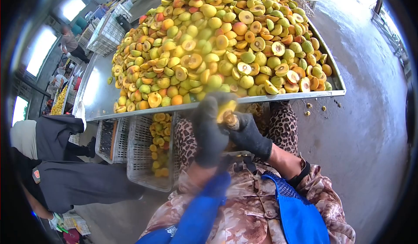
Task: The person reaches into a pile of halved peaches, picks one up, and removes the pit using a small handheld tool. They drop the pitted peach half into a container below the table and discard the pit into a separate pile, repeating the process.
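My left hand [206,133], in a dark glove and smeared by motion, is closed around a piece of yellow peach [227,108] in front of the tray's near edge. My right hand [251,135], also dark-gloved, is closed right beside it. A brown rounded piece [231,121] shows between the hands, by the right fingers; blur hides whether it is a pit or a tool's end. Beyond the hands, a large heap of halved peaches [191,61], yellow, green and reddish, covers much of the metal tray [98,96]. Some halves show pits or hollows.
Under the tray's near edge, a plastic crate [138,165] holds peach pieces, with another crate [112,141] beside it. A co-worker's dark-trousered legs [82,185] are close on my left. More people and stacked crates [106,32] are farther back. Scraps lie on the right floor.
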`<state>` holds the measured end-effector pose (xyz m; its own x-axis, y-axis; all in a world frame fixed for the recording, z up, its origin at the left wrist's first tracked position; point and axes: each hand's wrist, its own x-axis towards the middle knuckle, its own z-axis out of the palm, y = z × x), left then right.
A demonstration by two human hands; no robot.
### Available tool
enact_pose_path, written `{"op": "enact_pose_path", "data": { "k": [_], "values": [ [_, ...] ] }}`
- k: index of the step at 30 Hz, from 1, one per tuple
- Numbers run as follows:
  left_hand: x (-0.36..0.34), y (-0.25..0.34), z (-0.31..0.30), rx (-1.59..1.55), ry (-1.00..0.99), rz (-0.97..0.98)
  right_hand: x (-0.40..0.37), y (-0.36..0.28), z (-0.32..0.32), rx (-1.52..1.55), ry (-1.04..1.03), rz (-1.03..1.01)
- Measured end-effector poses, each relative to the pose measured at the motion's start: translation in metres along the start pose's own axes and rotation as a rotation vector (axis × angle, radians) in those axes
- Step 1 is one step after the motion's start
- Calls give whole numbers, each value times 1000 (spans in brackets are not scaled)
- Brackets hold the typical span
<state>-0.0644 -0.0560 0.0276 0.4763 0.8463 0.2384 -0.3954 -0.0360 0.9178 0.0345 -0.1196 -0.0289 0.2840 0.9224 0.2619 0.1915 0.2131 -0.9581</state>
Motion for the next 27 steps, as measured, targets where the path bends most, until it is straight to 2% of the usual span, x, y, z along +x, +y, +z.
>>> {"op": "enact_pose_path", "data": {
  "k": [2, 4, 9, 11, 14, 15, 16, 17, 19, 21, 23, 25, 26, 27],
  "values": [
    [1, -1, 11, 108, 48, 27, -5, 16, 3, 35, 13, -9],
    [4, -6, 9, 170, 33, 61, -9, 16, -1, 177, -73, 85],
    [5, -13, 3, 58, -180, -31, -20, 17, -17, 383, -293, 147],
    [5, -8, 1, 104, -238, -43, -21, 17, -24, 410, -351, 133],
    [-2, -1, 10, 112, -342, 47, -21, 10, -36, 345, -571, 385],
    [0, 3, 6, 63, -453, 22, -22, 4, -39, 464, -690, 702],
    [1, 5, 3, 14, -562, -2, -22, 15, -36, 385, -703, 573],
    [0, 2, 2, -61, -587, 19, -23, 34, -27, 308, -718, 445],
    [-5, -1, -8, -81, -258, -109, -24, 33, -16, 323, -591, 228],
    [0, 1, -34, -127, 78, -251, -24, 36, -8, 417, -544, 180],
    [5, 7, -90, -162, 220, -146, -21, 52, 4, 427, -403, 183],
    [19, -14, -190, 590, 413, 10, -21, 81, -10, -630, -477, 32],
    [18, -23, -236, 941, 382, -5, -26, 87, -15, -636, -425, 102],
    [33, -38, -253, 1059, 295, 211, -32, 91, -19, -645, -367, 170]
  ]
}}
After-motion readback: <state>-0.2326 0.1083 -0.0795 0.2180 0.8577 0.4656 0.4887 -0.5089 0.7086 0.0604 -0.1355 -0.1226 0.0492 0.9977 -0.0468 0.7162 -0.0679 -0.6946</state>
